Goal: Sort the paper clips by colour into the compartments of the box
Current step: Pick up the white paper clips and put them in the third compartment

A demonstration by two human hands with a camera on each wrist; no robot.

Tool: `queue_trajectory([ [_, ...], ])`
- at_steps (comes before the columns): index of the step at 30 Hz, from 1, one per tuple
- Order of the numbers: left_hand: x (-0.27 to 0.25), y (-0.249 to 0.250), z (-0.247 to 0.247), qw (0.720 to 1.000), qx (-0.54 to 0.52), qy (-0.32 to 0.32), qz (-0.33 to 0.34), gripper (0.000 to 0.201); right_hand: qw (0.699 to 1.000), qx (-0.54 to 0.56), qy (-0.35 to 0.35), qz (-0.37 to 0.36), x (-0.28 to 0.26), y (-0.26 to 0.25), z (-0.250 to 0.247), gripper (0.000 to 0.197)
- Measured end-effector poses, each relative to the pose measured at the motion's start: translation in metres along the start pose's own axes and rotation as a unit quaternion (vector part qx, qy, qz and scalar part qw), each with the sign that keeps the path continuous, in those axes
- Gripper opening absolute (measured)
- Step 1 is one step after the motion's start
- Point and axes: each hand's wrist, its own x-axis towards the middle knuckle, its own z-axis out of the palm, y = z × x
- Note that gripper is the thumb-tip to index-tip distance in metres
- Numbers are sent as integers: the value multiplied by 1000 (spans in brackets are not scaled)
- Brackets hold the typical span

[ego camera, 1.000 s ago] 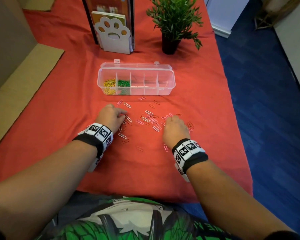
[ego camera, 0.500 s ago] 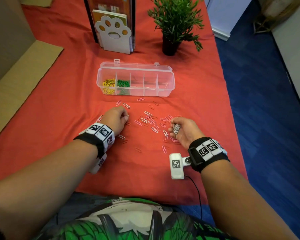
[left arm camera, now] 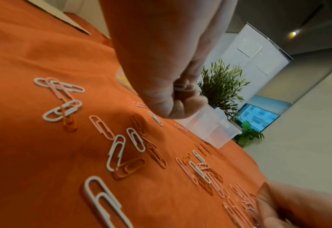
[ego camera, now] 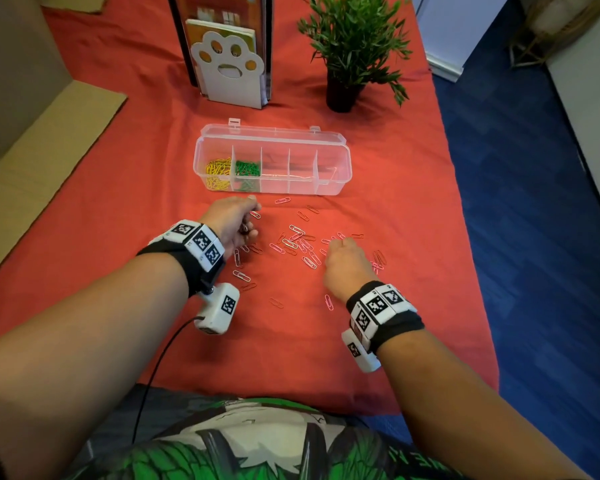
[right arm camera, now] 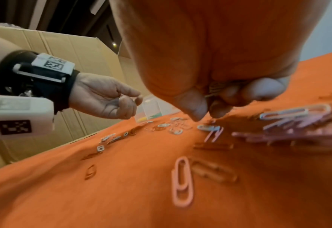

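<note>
A clear compartment box (ego camera: 302, 188) stands on the red cloth. Yellow clips (ego camera: 217, 169) fill its leftmost compartment and green clips (ego camera: 247, 168) the second; the other compartments look bare. Loose white, pink and orange clips (ego camera: 298, 240) lie scattered in front of it. My left hand (ego camera: 250, 220) hovers just before the box's left end, fingers curled, and pinches white clips (left arm camera: 180, 88). My right hand (ego camera: 340, 244) is palm down over the right part of the scatter. Its curled fingers hold a bunch of clips (right arm camera: 216, 89).
A paw-shaped bookend with books (ego camera: 227, 74) and a potted plant (ego camera: 347, 57) stand behind the box. Cardboard (ego camera: 32, 161) lies along the left. The table's right edge drops to blue floor (ego camera: 534, 237). A cable (ego camera: 160, 358) hangs from the left wrist camera.
My right hand turned from palm up, showing its bunch of white clips, to palm down on the pile. My left hand lifted and moved forward toward the box.
</note>
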Motion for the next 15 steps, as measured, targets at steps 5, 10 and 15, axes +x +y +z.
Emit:
queue_trajectory([
  [5,11,-1,-6,850,480,53,211,22,998,-58,23,-3,-1,4,-3,38],
  [10,26,-12,-14,743,619,41,252,24,990,-128,26,-47,-4,-5,0,35],
  [15,20,-17,-13,769,579,48,266,15,985,-158,34,-57,-2,-8,0,33],
])
